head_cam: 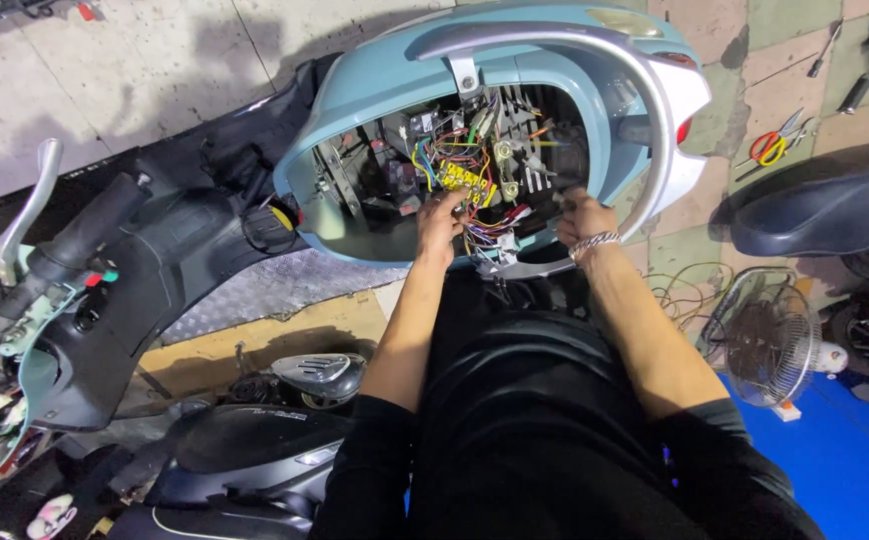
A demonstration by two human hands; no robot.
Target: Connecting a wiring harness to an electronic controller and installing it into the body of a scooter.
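A light blue scooter lies open in front of me, its seat bay exposing a tangle of coloured wires and metal brackets. My left hand reaches into the bay with its fingers closed around a bundle of wires below the yellow connectors. My right hand, with a metal bracelet on the wrist, rests at the right rim of the opening, fingers curled on something inside that I cannot make out. Both forearms stretch out over my black-clad lap.
Handlebar and brake lever stand at the left. A dark scooter body sits below it. A small fan stands on the floor at right beside loose wire. Red-handled scissors and a tool lie on the tiles. Another black seat is at right.
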